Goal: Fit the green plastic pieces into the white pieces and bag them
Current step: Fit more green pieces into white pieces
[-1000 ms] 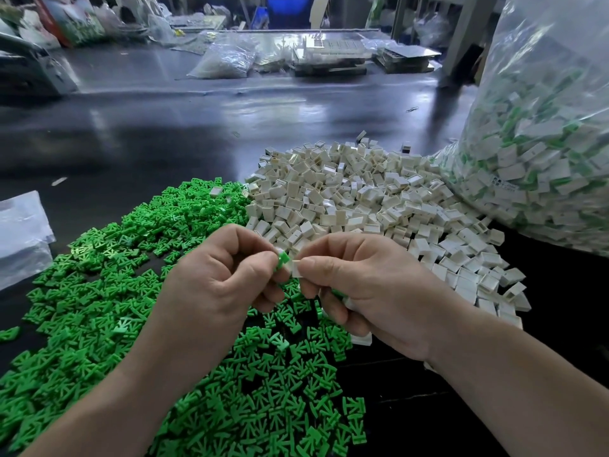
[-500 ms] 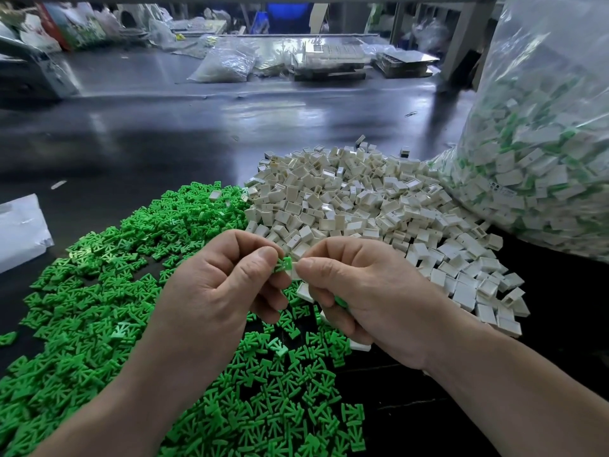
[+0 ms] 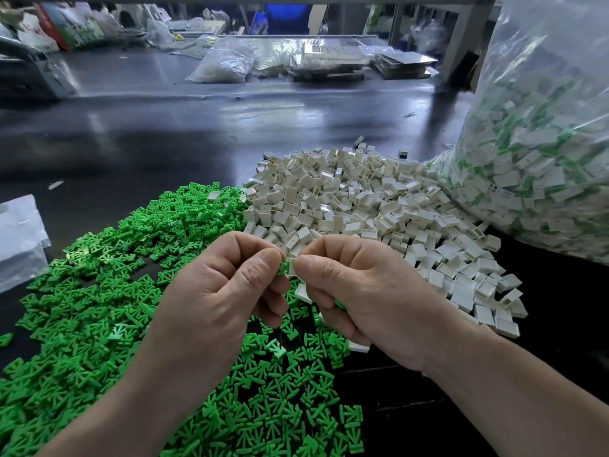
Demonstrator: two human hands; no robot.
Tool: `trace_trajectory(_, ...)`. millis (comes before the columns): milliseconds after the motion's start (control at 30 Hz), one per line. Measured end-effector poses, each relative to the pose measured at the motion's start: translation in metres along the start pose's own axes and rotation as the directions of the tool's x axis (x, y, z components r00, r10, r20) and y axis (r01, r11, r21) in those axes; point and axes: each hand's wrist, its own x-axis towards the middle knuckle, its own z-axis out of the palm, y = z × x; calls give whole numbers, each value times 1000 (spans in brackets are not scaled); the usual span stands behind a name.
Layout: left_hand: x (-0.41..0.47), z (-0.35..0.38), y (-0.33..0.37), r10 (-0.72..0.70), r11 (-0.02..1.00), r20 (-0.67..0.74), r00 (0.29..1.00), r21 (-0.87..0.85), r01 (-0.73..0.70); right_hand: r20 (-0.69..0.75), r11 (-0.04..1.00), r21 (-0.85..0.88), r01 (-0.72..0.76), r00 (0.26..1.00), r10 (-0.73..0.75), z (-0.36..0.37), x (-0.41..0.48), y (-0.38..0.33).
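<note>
Both hands meet at the green piece (image 3: 283, 268). The left hand (image 3: 224, 291), just left of it, has its fingers curled and pinches it between thumb and forefinger, while the right hand (image 3: 372, 298), just right of it, pinches the white piece (image 3: 292, 271) that touches it, its other fingers curled under. The bare left forearm (image 3: 115, 407) and right forearm (image 3: 510, 390) run down and outward from the green piece, toward the lower corners.

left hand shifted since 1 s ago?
No. The left hand holds the same spot at the near-left edge of the white pile, pinching a green piece.
</note>
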Motion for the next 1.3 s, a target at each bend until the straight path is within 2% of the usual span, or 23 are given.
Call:
trace_trajectory(100, 1, 2, 3, -108, 968, 119, 987, -212, 132, 20, 999, 45, -25, 999, 25, 0, 0, -1)
trace_trajectory(200, 0, 8, 6, -169, 856, 278, 946, -433, 280, 44, 993, 104, -60, 998, 55, 0, 0, 0)
trace_trajectory(333, -2, 13, 5, -217, 754, 293, 931, -556, 351, 89, 973, 203, -112, 991, 95, -2, -1, 0)
trace_trajectory(467, -2, 14, 4, -212, 710, 319, 924, -600, 370, 138, 969, 213, -129, 985, 100, -2, -1, -1)
trace_trajectory(600, -2, 15, 0, -195, 717, 296, 935, -607, 342, 135, 959, 235, -160, 982, 131, 0, 1, 1)
trace_trajectory(733, -2, 14, 1, -166, 692, 337, 927, -629, 353, 151, 948, 277, -155, 982, 117, 1, 0, -1)
trace_trajectory(900, -1, 11, 3, -197, 710, 351, 915, -593, 380, 153, 956, 250, -153, 981, 117, 1, -2, 0)
trace_trajectory(1300, -2, 12, 8, -201, 756, 291, 935, -561, 337, 151, 946, 286, -154, 982, 114, 6, 0, 3)
